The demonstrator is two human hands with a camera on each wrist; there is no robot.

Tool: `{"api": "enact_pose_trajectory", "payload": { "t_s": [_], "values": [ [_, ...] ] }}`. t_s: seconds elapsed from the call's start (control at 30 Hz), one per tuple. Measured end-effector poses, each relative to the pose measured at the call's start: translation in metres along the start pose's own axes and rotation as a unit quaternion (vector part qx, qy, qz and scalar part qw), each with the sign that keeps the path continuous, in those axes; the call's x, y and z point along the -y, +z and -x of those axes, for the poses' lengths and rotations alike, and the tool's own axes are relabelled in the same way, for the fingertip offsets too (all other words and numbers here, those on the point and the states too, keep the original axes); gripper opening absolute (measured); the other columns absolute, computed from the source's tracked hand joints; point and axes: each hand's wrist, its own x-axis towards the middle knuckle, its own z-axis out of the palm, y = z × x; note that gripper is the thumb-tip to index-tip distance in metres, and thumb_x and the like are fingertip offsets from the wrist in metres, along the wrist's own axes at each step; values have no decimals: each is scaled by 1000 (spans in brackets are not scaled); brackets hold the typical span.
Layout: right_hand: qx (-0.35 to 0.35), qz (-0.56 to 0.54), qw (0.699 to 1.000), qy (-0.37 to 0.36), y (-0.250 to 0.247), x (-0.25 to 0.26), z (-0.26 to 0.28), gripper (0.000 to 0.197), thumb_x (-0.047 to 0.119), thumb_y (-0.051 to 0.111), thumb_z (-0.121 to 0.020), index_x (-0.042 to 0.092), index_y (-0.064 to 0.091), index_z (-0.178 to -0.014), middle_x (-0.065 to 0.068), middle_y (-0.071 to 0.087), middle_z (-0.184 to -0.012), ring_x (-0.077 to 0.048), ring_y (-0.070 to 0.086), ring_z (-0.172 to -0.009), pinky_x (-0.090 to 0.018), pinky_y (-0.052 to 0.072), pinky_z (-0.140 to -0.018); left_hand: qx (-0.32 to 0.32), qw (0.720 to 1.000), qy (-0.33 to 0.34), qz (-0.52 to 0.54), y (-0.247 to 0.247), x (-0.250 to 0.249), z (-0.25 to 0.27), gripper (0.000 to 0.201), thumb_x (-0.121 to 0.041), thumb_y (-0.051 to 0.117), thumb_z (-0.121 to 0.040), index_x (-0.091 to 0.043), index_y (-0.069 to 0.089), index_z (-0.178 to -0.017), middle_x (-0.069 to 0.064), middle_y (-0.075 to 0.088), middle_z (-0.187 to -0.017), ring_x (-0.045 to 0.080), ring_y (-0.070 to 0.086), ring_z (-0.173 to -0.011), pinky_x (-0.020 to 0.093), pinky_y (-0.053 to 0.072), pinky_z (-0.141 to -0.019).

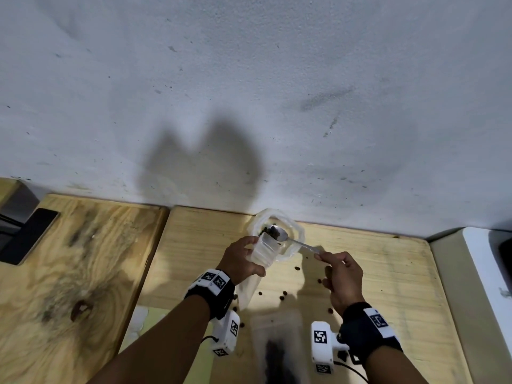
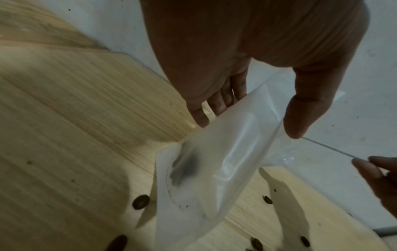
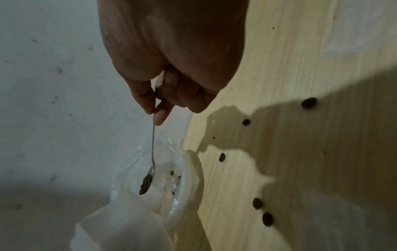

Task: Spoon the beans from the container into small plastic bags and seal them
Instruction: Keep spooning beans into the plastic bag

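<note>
Here the spoon [image 1: 282,234] tips beans [image 1: 273,231] into the bag [image 1: 263,253]

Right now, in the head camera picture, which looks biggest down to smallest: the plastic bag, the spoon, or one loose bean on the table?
1. plastic bag, held up by the left hand
2. spoon, pinched by the right hand
3. loose bean, a mere speck on the table

All sit at similar distance, so the order holds.

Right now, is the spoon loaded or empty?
Loaded: the spoon held by the right hand carries dark beans in its bowl, tipped over the mouth of the plastic bag.
</note>
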Motion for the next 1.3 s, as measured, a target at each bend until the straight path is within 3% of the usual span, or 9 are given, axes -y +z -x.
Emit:
{"api": "enact_pose_trajectory", "payload": {
  "t_s": [0.23, 0.37, 0.47, 0.57, 0.7, 0.83, 0.97, 1.1, 1.3],
  "values": [
    [37, -3, 993, -112, -21, 32, 21, 38, -3, 67, -82, 17, 46, -58, -26, 61, -78, -15, 24, -45, -28, 18, -50, 1, 1000, 9, 5, 1, 1, 2, 85, -9, 86, -47, -29, 53, -123, 4, 68, -112, 18, 65, -101, 39, 55, -89],
    [64, 44, 981, -179, -25, 41, 28, 33, -5, 69, -82, 9, 45, -65, -20, 67, -71, -14, 27, -43, -25, 24, -48, -7, 1000, 10, 5, 4, 1, 5, 87, -14, 86, -43, -32, 54, -122, 4, 65, -118, 18, 62, -104, 32, 55, -84],
    [82, 119, 960, -240, -22, 42, 33, 31, -1, 77, -80, 7, 50, -69, -29, 66, -76, -24, 54, -50, -26, 41, -54, -4, 1000, 7, -2, 7, 3, 6, 85, -5, 88, -55, -28, 51, -128, -3, 57, -123, 13, 54, -109, 19, 45, -76],
    [108, 173, 940, -272, -18, 41, 39, 28, 5, 80, -80, 10, 55, -68, -36, 58, -69, -23, 39, -49, -29, 32, -52, -3, 1000, 10, -2, 9, 3, 8, 84, -4, 88, -56, -28, 51, -128, -3, 56, -123, 12, 53, -109, 21, 45, -78],
    [28, 111, 946, -303, -16, 44, 38, 23, -2, 77, -80, 0, 56, -71, -29, 63, -73, -22, 54, -64, -26, 43, -57, -5, 1000, 5, -1, 9, 4, 9, 84, -7, 88, -52, -31, 52, -124, -1, 60, -122, 14, 58, -110, 27, 50, -83],
    [-43, 131, 950, -280, -7, 32, 23, 26, -4, 75, -78, -2, 52, -67, -18, 54, -65, -12, 48, -58, -13, 41, -54, -12, 1000, 8, -5, 8, 6, 9, 81, -4, 87, -52, -31, 53, -121, -3, 61, -121, 15, 59, -111, 30, 52, -87],
    [-57, 188, 954, -227, 13, 5, 11, 25, 3, 74, -76, 2, 52, -65, -3, 52, -60, -15, 47, -56, -31, 46, -61, -9, 1000, 14, -7, 10, 6, 10, 77, -1, 86, -52, -32, 54, -115, -6, 59, -121, 15, 58, -113, 30, 52, -86],
    [-60, 186, 968, -161, 32, -12, 5, 22, 5, 75, -75, -1, 54, -68, -2, 52, -58, -17, 47, -54, -30, 43, -59, 7, 1000, 14, -6, 10, 6, 10, 79, 1, 86, -54, -26, 56, -121, -7, 57, -124, 12, 54, -114, 28, 49, -84],
    [-119, 83, 989, -21, 43, -29, -7, 23, 13, 74, -68, 11, 52, -65, -10, 61, -65, -24, 45, -55, -34, 39, -55, 32, 999, 5, 6, 6, 2, 11, 84, -2, 87, -50, -23, 56, -125, -3, 61, -124, 16, 58, -116, 32, 53, -88]
  ]
}}
